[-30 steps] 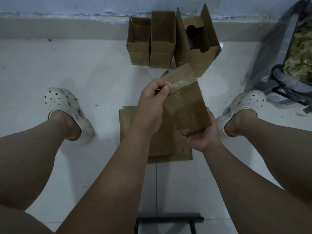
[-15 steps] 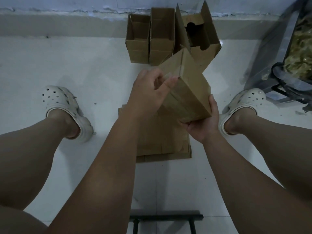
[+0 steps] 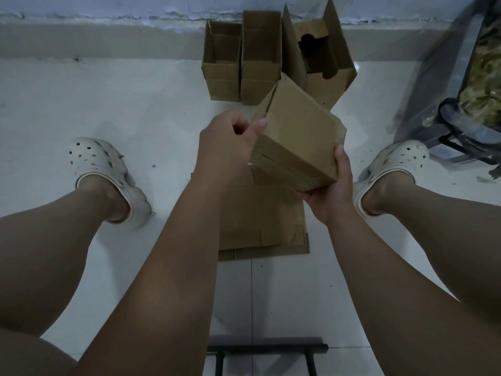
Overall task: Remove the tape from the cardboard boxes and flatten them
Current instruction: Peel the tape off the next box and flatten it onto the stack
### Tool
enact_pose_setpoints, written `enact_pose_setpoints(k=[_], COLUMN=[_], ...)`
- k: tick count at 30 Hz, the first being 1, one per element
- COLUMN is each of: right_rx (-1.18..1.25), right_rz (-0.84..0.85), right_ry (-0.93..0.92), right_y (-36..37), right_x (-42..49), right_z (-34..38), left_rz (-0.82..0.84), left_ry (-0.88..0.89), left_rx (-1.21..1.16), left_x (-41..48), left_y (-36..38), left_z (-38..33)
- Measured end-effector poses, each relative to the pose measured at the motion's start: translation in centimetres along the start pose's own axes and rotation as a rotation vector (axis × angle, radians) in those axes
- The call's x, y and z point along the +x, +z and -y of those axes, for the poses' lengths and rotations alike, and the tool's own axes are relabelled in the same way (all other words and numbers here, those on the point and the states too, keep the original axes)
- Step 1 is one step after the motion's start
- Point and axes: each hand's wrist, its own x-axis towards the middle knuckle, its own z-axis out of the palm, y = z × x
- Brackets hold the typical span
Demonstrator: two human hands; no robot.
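- Right hand (image 3: 329, 196) grips cardboard box (image 3: 298, 131) by its near corner; long axis tilts away.
- Left hand (image 3: 227, 142) curled at its left edge, thumb touching; can't tell if it grips anything.

Held box (image 3: 296, 139) above flattened cardboard (image 3: 261, 223).

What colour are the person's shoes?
The shoes are off-white with round holes, head view.

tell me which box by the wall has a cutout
The right box, tilted with tall flaps; the middle box and left box have plain walls.
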Motion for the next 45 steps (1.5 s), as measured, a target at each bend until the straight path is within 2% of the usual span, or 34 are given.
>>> enact_pose_setpoints(k=[5,8,14,21,27,32,36,39,41,45], right_rx=[-0.085,-0.173,-0.313,-0.364,-0.415,-0.421,-0.413,-0.381,-0.377,-0.352], right_rz=[-0.037,-0.067,-0.057,-0.073,-0.051,-0.037,-0.024,-0.042,-0.047,-0.045], right_ry=[-0.071,-0.108,-0.153,-0.301,-0.36,-0.344,-0.334,-0.306,-0.288,-0.259], right_y=[0.3,0.4,0.6,1.6,1.1,1.1,1.4,1.7,1.8,1.7], right_x=[-0.1,-0.1,-0.1,-0.5,-0.5,-0.8,-0.6,-0.4,-0.5,-0.6], right_z=[0.6,0.8,1.5,1.9,2.2,2.1,2.5,2.4,2.0,1.4], left_rz=[0.084,0.12,0.192,0.216,0.419,0.451,0.388,0.238,0.091,-0.192], left_ry=[-0.176,-0.271,-0.513,-0.468,-0.505,-0.533,-0.466,-0.467,-0.424,-0.321], left_rx=[-0.128,-0.116,-0.244,-0.204,-0.153,-0.342,-0.571,-0.755,-0.627,-0.085], left_x=[0.6,0.8,1.3,1.3,1.3,0.9,0.6,0.3,0.4,0.2], left_y=[-0.8,-1.1,-1.2,-1.1,-1.8,-2.3,-2.0,-1.4,-0.8,0.8], left_z=[0.6,1.3,2.7,4.4,5.2,5.2,4.7,3.5,3.0,2.5])
